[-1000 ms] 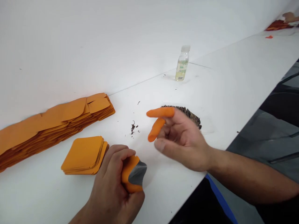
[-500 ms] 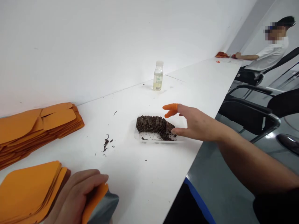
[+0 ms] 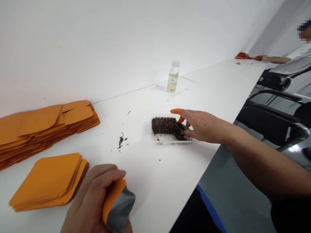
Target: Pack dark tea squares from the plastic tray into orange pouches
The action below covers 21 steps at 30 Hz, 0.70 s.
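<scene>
My left hand is closed around an orange pouch whose silver lining shows at its spread mouth. A clear plastic tray holds a row of thin dark-brown pressed slices standing on edge, with loose crumbs at its right end. My right hand hovers at that right end, palm down. Orange finger cots cover two of its fingertips. Its thumb and fingers are apart around the rightmost dark pieces; whether they touch them I cannot tell.
Flat orange pouches lie in a neat stack at the left and a larger pile by the wall. A capped bottle stands behind the tray. Dark crumbs dot the table. Another person sits far right near black chairs.
The view has shifted, so table things appear farther right. My right hand has come down closer to the dark slices, its fingers nearer the thumb. My left hand still holds the pouch.
</scene>
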Each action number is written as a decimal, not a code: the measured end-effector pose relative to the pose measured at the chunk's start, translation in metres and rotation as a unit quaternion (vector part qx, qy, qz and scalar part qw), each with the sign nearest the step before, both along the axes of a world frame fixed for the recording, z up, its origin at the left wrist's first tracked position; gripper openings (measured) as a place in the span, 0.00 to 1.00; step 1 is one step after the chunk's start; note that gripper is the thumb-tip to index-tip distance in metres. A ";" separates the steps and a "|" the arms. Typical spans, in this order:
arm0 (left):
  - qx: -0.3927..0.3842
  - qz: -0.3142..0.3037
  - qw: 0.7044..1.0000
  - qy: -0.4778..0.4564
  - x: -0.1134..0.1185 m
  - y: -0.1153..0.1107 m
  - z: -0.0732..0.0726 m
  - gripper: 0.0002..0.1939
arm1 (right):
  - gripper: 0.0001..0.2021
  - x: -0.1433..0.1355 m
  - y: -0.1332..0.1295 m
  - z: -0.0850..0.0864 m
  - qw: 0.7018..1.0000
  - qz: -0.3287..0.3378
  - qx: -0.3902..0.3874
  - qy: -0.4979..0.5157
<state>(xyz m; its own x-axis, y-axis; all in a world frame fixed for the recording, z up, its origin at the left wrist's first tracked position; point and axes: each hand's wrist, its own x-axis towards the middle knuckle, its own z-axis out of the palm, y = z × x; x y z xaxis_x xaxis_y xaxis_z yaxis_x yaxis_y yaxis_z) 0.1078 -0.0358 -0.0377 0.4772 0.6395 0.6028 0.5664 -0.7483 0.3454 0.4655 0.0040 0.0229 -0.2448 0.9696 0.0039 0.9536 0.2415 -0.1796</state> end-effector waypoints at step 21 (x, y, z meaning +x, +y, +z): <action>-0.031 0.019 0.999 -0.019 0.002 0.000 0.006 0.32 | 0.20 -0.139 -0.075 -0.015 0.587 -0.060 -0.164 0.790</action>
